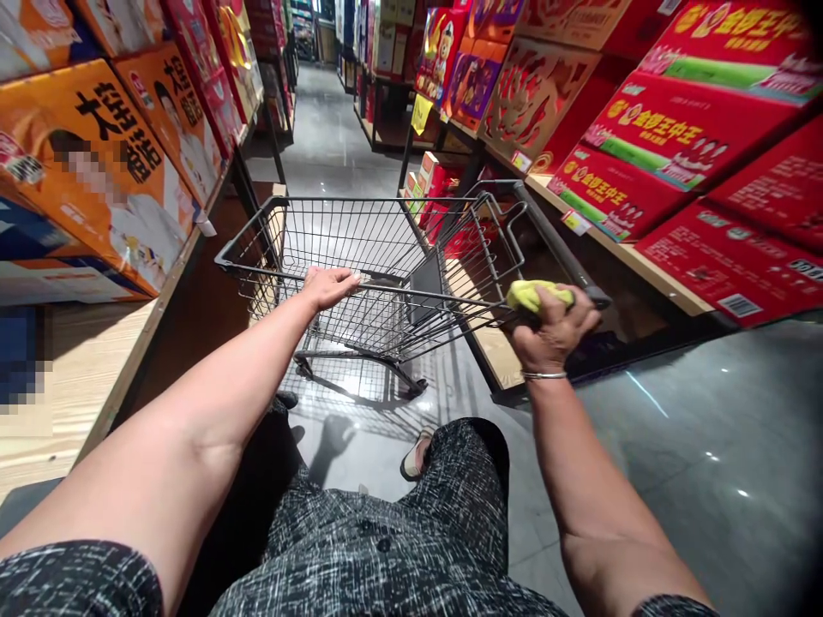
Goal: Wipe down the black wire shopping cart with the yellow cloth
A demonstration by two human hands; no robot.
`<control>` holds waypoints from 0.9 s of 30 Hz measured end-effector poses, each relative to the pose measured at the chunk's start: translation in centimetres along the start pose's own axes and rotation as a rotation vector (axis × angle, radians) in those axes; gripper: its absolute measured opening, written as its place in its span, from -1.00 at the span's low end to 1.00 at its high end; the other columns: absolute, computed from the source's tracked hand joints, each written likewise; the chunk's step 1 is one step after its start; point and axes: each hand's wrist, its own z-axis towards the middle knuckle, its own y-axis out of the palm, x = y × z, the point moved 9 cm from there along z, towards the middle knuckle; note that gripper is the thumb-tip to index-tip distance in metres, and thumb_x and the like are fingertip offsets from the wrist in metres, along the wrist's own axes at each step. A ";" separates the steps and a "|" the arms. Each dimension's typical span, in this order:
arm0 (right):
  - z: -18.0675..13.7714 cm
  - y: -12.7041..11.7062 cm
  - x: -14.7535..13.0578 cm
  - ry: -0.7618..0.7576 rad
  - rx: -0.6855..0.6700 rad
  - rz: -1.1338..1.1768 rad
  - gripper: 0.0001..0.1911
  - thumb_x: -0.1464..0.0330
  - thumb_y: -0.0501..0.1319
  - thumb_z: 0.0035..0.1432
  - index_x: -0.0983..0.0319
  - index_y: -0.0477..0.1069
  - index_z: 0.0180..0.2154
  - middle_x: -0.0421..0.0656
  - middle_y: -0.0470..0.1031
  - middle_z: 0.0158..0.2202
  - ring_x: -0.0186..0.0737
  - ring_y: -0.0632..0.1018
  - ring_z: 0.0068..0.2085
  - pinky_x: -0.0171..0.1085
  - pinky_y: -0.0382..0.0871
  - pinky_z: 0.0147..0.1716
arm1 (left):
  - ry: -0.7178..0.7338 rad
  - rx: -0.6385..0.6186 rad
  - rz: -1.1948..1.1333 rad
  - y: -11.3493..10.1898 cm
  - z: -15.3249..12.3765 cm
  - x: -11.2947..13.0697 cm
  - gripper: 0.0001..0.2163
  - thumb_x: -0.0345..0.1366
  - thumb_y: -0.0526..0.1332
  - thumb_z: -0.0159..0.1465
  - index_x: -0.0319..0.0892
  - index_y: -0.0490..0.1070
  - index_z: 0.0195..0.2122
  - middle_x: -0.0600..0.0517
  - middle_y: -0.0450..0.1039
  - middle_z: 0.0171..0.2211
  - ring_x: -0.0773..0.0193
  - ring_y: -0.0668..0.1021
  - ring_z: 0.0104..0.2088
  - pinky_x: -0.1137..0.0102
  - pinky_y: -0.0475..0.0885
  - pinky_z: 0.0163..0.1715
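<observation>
A black wire shopping cart (pixel 360 240) stands in a store aisle right in front of me, its basket holding nothing I can see. My left hand (pixel 329 285) lies on the cart's near rim, fingers curled over the wire. My right hand (pixel 554 330) is closed around a yellow cloth (pixel 531 296) and pressed against the cart's dark handle bar (pixel 566 257) on the right side. A thin bracelet circles my right wrist.
Orange boxes (pixel 96 163) fill the wooden shelf on the left. Red gift boxes (pixel 675 146) line the shelves on the right. The grey glossy floor (pixel 334 137) of the aisle runs ahead past more shelving. My foot in a sandal (pixel 417 456) shows below the cart.
</observation>
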 end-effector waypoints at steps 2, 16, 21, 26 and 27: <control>-1.7 2.1 -4.0 0.018 -0.097 0.027 -0.40 0.48 0.20 -0.10 0.11 0.55 0.04 0.03 0.31 0.16 0.11 0.29 0.12 0.11 0.25 0.12 | 0.006 -0.004 0.010 0.0 0.3 -0.3 -0.49 0.11 -0.06 0.41 -0.05 0.59 -0.28 0.00 0.62 -0.19 -0.16 0.39 0.14 -0.04 0.15 0.25; -1.4 7.0 -19.8 -0.305 -0.522 0.249 -0.59 0.48 0.20 0.27 -0.09 0.57 0.02 -0.14 0.43 0.18 0.06 0.27 0.10 0.03 0.33 0.04 | 0.083 0.028 -0.026 -0.8 2.4 -3.7 -0.40 0.14 -0.13 0.41 -0.04 0.66 -0.19 0.01 0.66 -0.12 -0.11 0.36 0.21 -0.02 0.04 0.32; -0.3 -2.5 -9.6 -0.165 -0.405 0.130 -0.54 0.52 0.19 0.20 -0.03 0.56 0.04 -0.09 0.41 0.16 0.12 0.30 0.11 0.13 0.26 0.11 | 0.095 0.051 0.069 -2.0 3.0 -5.2 -0.47 0.13 -0.05 0.38 -0.09 0.62 -0.33 0.00 0.61 -0.25 -0.03 0.47 0.08 0.05 0.07 0.32; -1.4 -8.0 -5.4 -0.065 -0.062 0.052 -0.57 0.47 0.22 0.15 0.02 0.56 0.02 -0.04 0.34 0.16 0.19 0.27 0.17 0.22 0.28 0.17 | 0.103 0.098 0.096 -2.0 0.9 -0.5 -0.45 0.12 -0.08 0.41 -0.07 0.56 0.07 -0.07 0.51 0.14 -0.10 0.37 0.24 -0.06 0.08 0.30; -2.0 -7.4 -6.0 -0.076 -0.052 0.062 -0.61 0.47 0.22 0.16 0.02 0.57 -0.02 -0.04 0.35 0.14 0.17 0.28 0.16 0.20 0.31 0.16 | 0.165 0.086 0.064 -1.3 0.2 2.1 -0.45 0.08 -0.11 0.44 -0.06 0.50 0.17 -0.07 0.46 0.22 -0.08 0.36 0.27 -0.06 0.07 0.32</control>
